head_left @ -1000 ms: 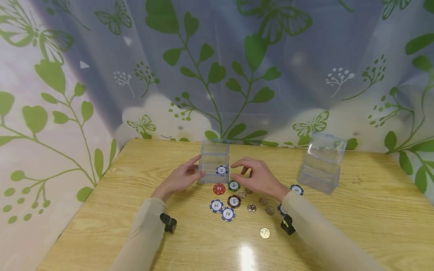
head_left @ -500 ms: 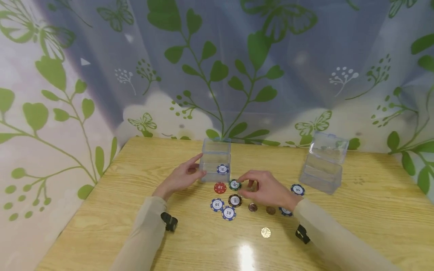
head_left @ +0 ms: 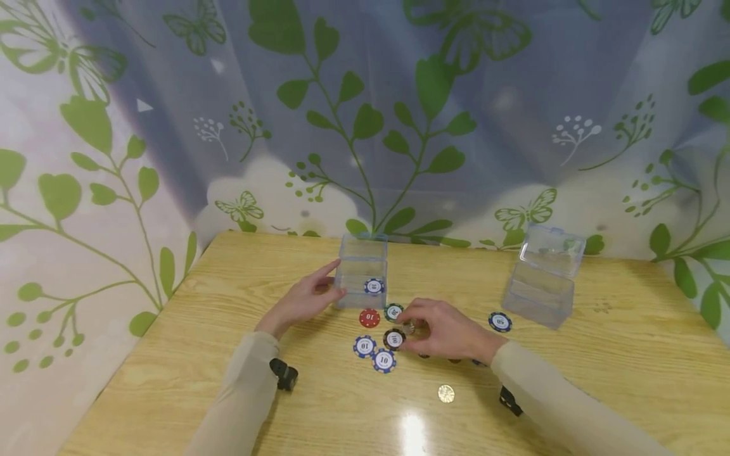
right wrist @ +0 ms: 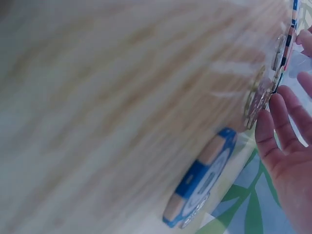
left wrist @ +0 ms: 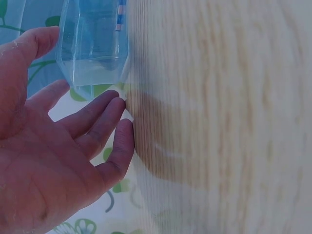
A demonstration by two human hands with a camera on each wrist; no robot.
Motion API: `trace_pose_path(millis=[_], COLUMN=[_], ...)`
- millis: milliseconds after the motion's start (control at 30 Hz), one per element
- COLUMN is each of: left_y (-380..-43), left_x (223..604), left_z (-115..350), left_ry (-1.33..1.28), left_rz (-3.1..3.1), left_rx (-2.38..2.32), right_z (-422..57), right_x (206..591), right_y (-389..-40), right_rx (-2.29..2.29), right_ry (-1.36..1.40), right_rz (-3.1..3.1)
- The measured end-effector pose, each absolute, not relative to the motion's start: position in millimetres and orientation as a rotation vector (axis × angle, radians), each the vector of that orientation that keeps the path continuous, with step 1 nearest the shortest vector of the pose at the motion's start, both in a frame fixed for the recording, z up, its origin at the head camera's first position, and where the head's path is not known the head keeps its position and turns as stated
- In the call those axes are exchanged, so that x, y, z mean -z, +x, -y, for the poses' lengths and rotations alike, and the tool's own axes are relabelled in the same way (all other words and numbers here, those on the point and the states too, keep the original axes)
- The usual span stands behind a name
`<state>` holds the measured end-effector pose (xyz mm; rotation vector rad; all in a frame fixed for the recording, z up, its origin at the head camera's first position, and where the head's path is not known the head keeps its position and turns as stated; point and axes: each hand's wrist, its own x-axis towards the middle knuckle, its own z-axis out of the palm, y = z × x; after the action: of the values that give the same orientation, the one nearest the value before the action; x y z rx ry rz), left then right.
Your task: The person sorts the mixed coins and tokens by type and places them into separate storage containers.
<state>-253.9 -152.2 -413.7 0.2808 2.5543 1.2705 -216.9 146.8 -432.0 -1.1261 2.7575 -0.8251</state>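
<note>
My left hand [head_left: 303,303] rests beside a clear plastic box [head_left: 362,267] with its lid raised; thumb and index fingertips are at the box's left side, the other fingers loosely spread. A blue-and-white poker chip [head_left: 374,287] lies inside. My right hand [head_left: 447,329] is low over the table, thumb and fingers apart around a small metallic coin [head_left: 409,327]. Its fingertips are right beside a green poker chip [head_left: 393,311] and a black poker chip [head_left: 393,339]. In the right wrist view the fingers [right wrist: 278,122] reach along the coins, partly hiding them.
A red chip [head_left: 369,318] and two blue chips, one at front [head_left: 384,361], lie before the box. A gold coin [head_left: 446,393] lies nearer me. A chip marked 50 [head_left: 500,322] sits right, below a second open clear box [head_left: 538,291]. A patterned curtain [head_left: 365,126] hangs behind.
My right hand has moved away from the box, right and toward me, down to the coin beside the green and black chips. My left hand has stayed at the box.
</note>
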Motion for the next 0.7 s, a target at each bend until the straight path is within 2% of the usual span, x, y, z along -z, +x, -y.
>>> trace_pose_path(millis=[300, 700], left_y=[-255.1, -256.1], left_x=[414.6, 416.1], left_z=[152.1, 153.0], left_ry=[0.285, 0.287], left_rz=[-2.551, -2.541], left_rx=[-1.279, -1.292], right_z=[-141.0, -136.9], right_x=[431.8, 433.1], right_y=[-220.2, -222.6], right_rx=[0.65, 0.731], right_ry=[-1.097, -1.089], right_rz=[-2.787, -2.723])
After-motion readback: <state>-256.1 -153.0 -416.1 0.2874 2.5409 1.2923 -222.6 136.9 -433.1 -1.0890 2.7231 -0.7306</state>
